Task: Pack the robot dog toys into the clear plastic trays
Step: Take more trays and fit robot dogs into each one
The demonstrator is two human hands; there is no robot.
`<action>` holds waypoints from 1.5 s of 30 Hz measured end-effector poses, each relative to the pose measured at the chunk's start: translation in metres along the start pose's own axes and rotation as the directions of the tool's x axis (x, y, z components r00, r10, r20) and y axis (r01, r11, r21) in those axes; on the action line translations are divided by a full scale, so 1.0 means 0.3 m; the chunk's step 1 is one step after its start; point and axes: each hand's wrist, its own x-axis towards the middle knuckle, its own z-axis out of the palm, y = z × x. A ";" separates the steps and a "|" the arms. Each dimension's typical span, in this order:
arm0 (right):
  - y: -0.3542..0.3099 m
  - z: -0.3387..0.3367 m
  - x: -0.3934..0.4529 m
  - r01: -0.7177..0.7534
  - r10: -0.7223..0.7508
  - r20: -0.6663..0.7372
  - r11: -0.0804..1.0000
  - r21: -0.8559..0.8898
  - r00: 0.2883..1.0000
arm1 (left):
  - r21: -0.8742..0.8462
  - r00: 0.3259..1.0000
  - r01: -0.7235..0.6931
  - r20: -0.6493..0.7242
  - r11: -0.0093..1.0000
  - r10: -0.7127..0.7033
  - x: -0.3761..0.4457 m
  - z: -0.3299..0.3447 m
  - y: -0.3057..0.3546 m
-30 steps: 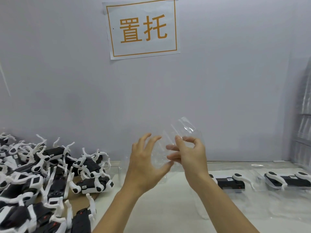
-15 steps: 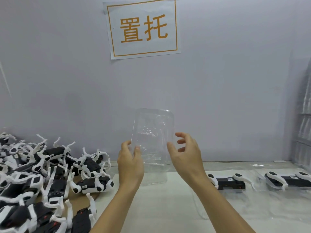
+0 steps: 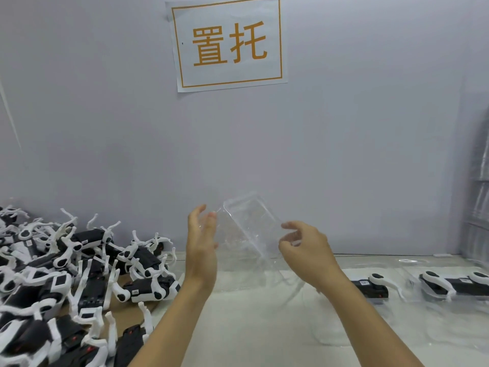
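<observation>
A clear plastic tray [image 3: 248,223] hangs in the air between my hands, tilted with its top towards the left. My left hand [image 3: 201,250] is upright with straight fingers against the tray's left edge. My right hand [image 3: 304,250] has curled fingers pinching the tray's lower right edge. A large pile of black-and-white robot dog toys [image 3: 87,276] lies on the table at the left, on brown cardboard.
Two packed trays, one with a dog [image 3: 370,287] and another [image 3: 455,284], lie at the right. More clear plastic [image 3: 325,329] lies on the table under my right arm. A stack of clear trays [image 3: 480,197] stands at the right edge. A sign [image 3: 227,43] hangs on the wall.
The tray has turned from upright and facing me to a slant. My right hand has shifted right to its lower edge; my left hand's fingers have straightened.
</observation>
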 end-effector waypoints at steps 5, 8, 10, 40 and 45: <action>0.006 0.016 -0.002 0.003 0.005 0.244 1.000 -0.029 0.970 | -0.164 0.984 0.181 0.033 0.970 -0.178 0.043 -0.084 0.023; 0.007 0.011 -0.005 0.010 0.013 0.304 0.997 -0.074 0.953 | -0.154 0.953 0.301 0.005 0.941 -0.304 0.074 -0.141 0.019; 0.007 0.013 -0.006 0.033 0.023 0.375 0.989 -0.141 0.927 | -0.053 0.929 0.354 -0.099 0.934 -0.358 0.088 -0.168 0.004; 0.086 0.145 -0.039 0.171 0.007 0.481 0.930 -0.326 0.876 | 0.842 0.885 -0.121 -0.148 0.525 0.442 0.082 -0.204 0.046; 0.042 0.156 -0.055 0.269 -0.199 0.373 0.952 -0.144 0.906 | 0.658 0.842 -0.228 -0.237 0.717 0.485 0.069 -0.098 0.068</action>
